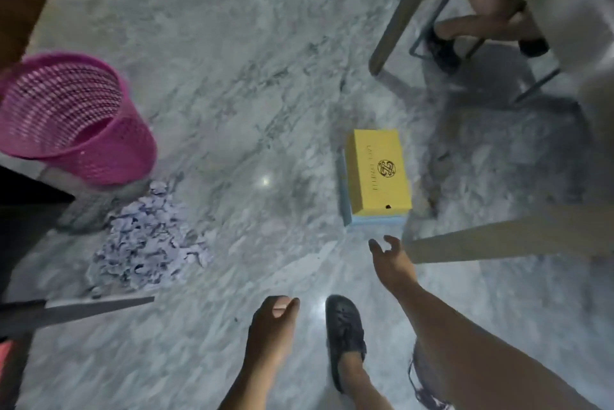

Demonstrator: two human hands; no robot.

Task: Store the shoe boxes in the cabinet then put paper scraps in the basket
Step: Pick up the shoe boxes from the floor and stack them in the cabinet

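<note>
The right hand (388, 258) reaches, fingers spread and empty, toward the yellow shoe box (377, 172) — apparently stacked on a blue one. Better to grip both long sides. The left hand (272, 326) looks loosely curled, holding nothing.

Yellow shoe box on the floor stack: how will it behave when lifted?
The yellow shoe box looks like rigid cardboard with crisp edges, so probably stiff, not floppy. Its flat, blocky shape won't roll. It sits on a pale blue box, so it may slide off if pushed. The lid may be loose; lifting from the base seems safer.

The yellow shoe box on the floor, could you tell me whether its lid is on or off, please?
On. The yellow shoe box shows its closed printed lid and rests atop a light blue box.
</note>
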